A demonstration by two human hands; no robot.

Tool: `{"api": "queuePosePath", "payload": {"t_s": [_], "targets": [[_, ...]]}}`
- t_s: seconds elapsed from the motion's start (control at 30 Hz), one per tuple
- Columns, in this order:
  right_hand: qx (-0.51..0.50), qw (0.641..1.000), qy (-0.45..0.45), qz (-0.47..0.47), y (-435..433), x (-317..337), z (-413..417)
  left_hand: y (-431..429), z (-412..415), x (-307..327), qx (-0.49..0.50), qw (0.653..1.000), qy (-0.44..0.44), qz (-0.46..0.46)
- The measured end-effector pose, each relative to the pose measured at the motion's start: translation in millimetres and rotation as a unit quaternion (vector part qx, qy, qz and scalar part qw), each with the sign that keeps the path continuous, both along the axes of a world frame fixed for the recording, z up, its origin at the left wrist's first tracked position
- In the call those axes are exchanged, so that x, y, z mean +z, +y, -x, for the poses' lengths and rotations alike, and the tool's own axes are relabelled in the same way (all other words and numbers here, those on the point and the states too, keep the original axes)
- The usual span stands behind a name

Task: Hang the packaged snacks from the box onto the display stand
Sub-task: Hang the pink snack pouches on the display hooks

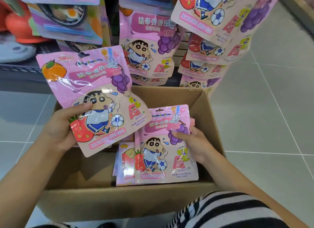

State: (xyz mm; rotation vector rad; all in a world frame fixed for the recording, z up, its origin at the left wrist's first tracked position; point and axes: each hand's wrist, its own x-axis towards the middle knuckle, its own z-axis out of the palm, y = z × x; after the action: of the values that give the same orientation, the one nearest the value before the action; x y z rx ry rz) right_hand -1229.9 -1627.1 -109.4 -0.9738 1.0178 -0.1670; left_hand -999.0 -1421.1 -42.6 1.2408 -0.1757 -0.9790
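Cardboard box (pixel 210 118), pink packets (pixel 125 166) stacked inside, right hand (pixel 195 142) gripping one

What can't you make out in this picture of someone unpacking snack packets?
Head view only.
- Hooks of the display stand: hidden behind the hanging packets.
- Its top: cut off by the upper edge.
- How many packets remain in the box: covered by the raised packet in the left hand and the lower packet in the right hand.
- Fine print on the packets: too small and blurred.
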Motion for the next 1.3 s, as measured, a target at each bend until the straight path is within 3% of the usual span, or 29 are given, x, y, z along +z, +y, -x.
{"api": "queuePosePath", "payload": {"t_s": [0.17,0.3,0.5,0.7,0.87,1.13,1.3], "targets": [[0.043,0.999,-0.022,-0.004,-15,5,-8,-2,-7,-9,-0.006,1.000,0.012,-0.002],[0.052,0.998,0.013,-0.021,-24,17,-11,-6,-10,4,0.004,0.998,0.058,-0.016],[0.022,0.994,0.062,-0.084,-31,68,-6,-4,-9,59,-0.019,0.991,0.112,-0.070],[-0.002,0.980,0.079,-0.181,-22,167,5,7,4,165,-0.019,0.978,0.154,-0.142],[-0.040,0.974,0.110,-0.192,-3,264,17,17,24,265,-0.042,0.964,0.207,-0.164],[-0.039,0.982,0.131,-0.131,16,471,29,31,54,463,-0.064,0.962,0.211,-0.160],[0.002,0.997,0.064,-0.047,12,595,27,37,49,566,-0.107,0.963,0.201,-0.141]]}}
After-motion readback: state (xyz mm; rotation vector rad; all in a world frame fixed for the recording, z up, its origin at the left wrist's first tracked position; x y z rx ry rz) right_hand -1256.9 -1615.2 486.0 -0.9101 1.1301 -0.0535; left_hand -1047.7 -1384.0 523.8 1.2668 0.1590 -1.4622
